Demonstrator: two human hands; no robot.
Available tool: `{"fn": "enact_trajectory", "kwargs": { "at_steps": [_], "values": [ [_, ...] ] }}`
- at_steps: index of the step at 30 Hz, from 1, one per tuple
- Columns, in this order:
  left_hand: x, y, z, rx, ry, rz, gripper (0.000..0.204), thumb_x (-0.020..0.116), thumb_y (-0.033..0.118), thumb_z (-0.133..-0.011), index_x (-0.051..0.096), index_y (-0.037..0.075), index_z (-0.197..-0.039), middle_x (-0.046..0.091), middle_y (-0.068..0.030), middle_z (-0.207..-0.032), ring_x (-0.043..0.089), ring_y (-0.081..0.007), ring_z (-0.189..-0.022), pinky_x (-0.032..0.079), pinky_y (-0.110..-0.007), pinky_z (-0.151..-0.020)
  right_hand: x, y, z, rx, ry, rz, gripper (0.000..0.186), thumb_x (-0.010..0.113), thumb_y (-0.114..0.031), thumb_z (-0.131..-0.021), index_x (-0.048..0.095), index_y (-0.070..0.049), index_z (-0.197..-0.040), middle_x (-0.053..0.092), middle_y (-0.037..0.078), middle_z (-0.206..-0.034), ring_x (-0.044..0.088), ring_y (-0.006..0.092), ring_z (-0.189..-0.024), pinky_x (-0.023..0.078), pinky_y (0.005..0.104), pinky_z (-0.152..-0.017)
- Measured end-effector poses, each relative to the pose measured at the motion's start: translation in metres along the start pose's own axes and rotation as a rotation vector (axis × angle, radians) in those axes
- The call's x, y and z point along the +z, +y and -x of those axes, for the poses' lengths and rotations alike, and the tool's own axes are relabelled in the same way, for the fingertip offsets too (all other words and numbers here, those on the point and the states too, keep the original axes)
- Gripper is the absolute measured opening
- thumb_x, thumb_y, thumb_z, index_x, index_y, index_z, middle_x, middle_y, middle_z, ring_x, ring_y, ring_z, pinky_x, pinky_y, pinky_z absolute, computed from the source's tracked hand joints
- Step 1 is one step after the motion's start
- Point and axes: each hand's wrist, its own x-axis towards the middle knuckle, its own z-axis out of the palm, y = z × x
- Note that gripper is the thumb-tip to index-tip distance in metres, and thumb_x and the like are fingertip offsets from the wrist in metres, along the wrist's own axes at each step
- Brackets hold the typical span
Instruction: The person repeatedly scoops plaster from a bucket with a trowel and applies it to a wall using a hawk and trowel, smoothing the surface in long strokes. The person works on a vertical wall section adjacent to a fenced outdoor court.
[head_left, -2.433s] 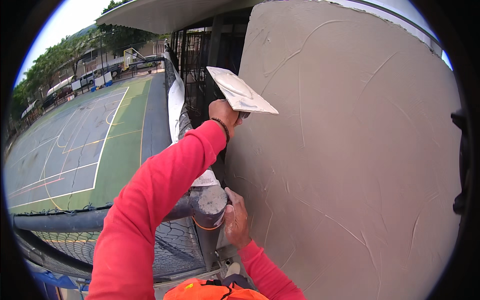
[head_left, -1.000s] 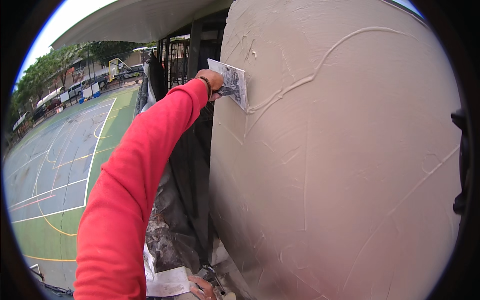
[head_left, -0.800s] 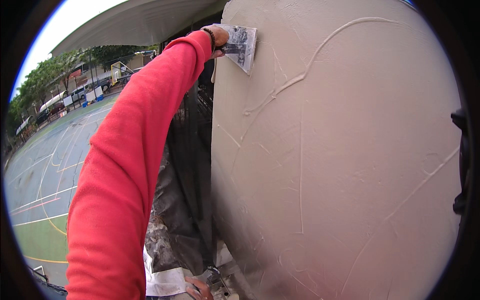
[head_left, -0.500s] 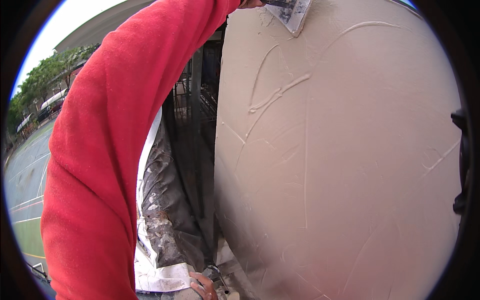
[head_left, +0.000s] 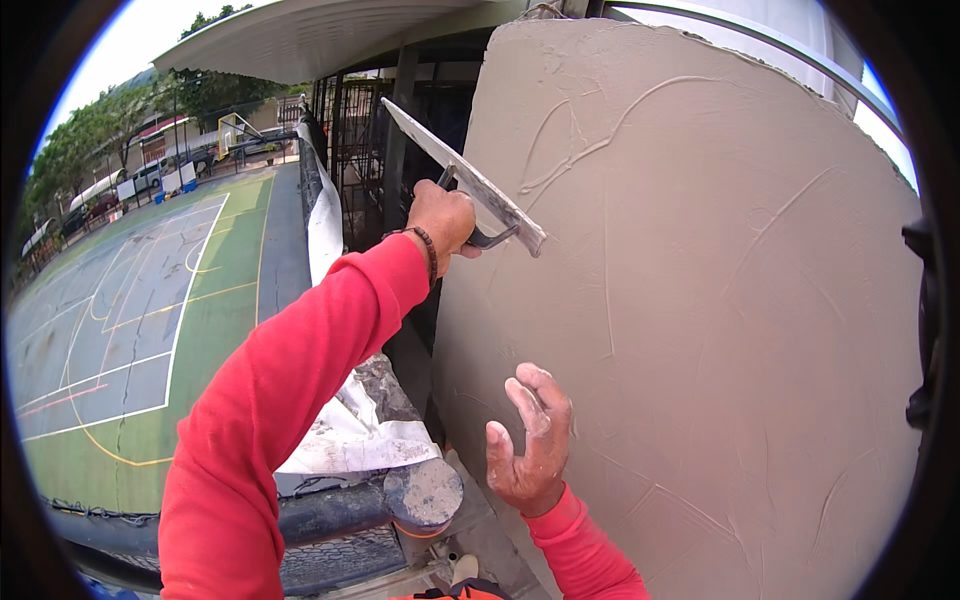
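Note:
My left hand (head_left: 442, 222), with a beaded bracelet at the wrist, is closed round the handle of a plastering trowel (head_left: 480, 190). The trowel's long flat blade is tilted, edge-on to my view, and smeared with plaster. It is held at the left edge of a freshly plastered wall panel (head_left: 700, 330); whether it touches the surface I cannot tell. Ridges and curved trowel marks run across the grey-beige plaster. Lower down, in front of the panel, my right hand (head_left: 535, 440) is raised, empty, its plaster-dusted fingers apart and slightly bent.
Below my left forearm runs a dark pipe rail (head_left: 330, 515) with a plaster-crusted post top (head_left: 424, 492) and white sheeting (head_left: 350, 440). Beyond the rail lies a green and blue sports court (head_left: 150, 310). A metal rail (head_left: 770, 55) crosses behind the panel's top.
My left hand has come down from the panel's top with the trowel, which is now off to the left edge. My right hand has risen from the post area. The view takes in more above.

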Motion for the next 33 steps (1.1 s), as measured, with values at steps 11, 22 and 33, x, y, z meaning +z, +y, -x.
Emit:
{"fn": "enact_trajectory", "kwargs": {
  "at_steps": [11, 22, 33],
  "values": [
    [-0.011, -0.135, 0.040, -0.262, 0.080, -0.041, 0.020, 0.052, 0.018, -0.101, 0.064, 0.003, -0.096, 0.064, -0.0094, -0.089, 0.065, -0.0215, -0.078, 0.050, -0.036, -0.066, 0.042, 0.006, -0.059, -0.191, -0.258, 0.803, 0.036, 0.058, -0.012, -0.095, 0.065, 0.004, -0.126, 0.063, 0.020, -0.129, 0.058, 0.0355, -0.125, 0.047, 0.0485, -0.105],
    [-0.028, -0.108, 0.112, -0.112, -0.133, -0.386, 0.049, 0.058, 0.027, -0.100, 0.058, -0.010, -0.132, 0.064, -0.0278, -0.125, 0.063, -0.0365, -0.121, 0.049, -0.043, -0.102, 0.060, 0.032, -0.037, 0.170, -0.425, 0.328, 0.019, 0.066, -0.009, -0.091, 0.057, -0.002, -0.106, 0.069, 0.021, -0.090, 0.070, 0.0435, -0.081, 0.056, 0.0529, -0.070],
    [-0.210, -0.077, 0.318, 0.483, 0.149, -1.507, 0.083, 0.075, 0.065, -0.083, 0.065, -0.002, -0.131, 0.059, -0.0221, -0.128, 0.061, -0.0437, -0.115, 0.048, -0.053, -0.095, 0.076, 0.122, -0.063, 0.263, -0.674, 0.705, 0.029, 0.062, -0.032, -0.103, 0.053, -0.004, -0.108, 0.074, 0.022, -0.083, 0.074, 0.0435, -0.076, 0.058, 0.0535, -0.067]
  ]
}}
